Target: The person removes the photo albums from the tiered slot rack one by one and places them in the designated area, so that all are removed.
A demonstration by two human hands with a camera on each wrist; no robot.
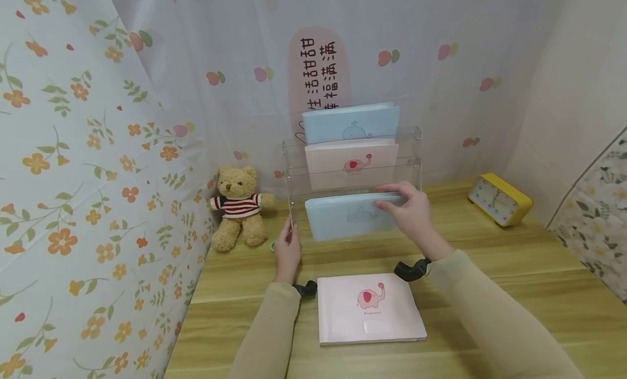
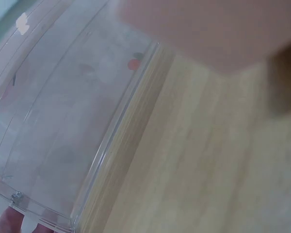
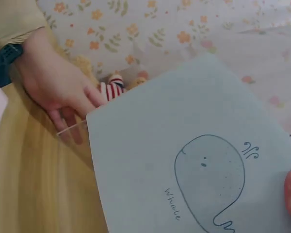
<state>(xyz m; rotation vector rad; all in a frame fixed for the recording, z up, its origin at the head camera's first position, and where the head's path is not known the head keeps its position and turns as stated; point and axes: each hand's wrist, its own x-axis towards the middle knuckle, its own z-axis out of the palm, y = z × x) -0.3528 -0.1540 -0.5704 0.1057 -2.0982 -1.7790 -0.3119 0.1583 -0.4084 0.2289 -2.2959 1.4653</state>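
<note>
My right hand (image 1: 410, 213) pinches the top right edge of a light blue booklet (image 1: 350, 221) with a whale drawing, at the front lowest level of a clear acrylic rack (image 1: 290, 191). Whether its bottom edge sits in the rack cannot be told. With thumb and fingers on either side, my left hand (image 1: 287, 254) grips the rack's lower left side panel. Higher tiers hold a pink elephant booklet (image 1: 323, 172) and, behind it, another blue whale booklet (image 1: 323, 126). In the right wrist view the whale cover (image 3: 145, 136) hides much of the rack.
A second pink elephant booklet (image 1: 343, 313) lies flat on the wooden table (image 1: 519, 292), between the forearms. A teddy bear (image 1: 240, 205) in a striped sweater sits left of the rack. To the right stands a yellow clock (image 1: 499, 199). Patterned cloth hangs behind and at the sides.
</note>
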